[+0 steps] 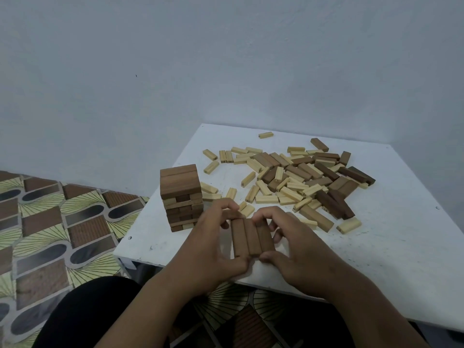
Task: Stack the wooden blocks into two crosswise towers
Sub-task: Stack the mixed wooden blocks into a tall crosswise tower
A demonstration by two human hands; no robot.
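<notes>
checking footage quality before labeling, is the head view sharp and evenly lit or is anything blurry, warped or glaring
Head view: dim, flat light, no glare; soft shadows under both hands; fingers slightly soft; three brown blocks readable; numbers on the loose pile too small; wide-angle bends the white table edges.

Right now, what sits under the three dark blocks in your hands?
Under the three dark brown wooden blocks only the white table shows. The left hand and right hand cover their ends.
</notes>
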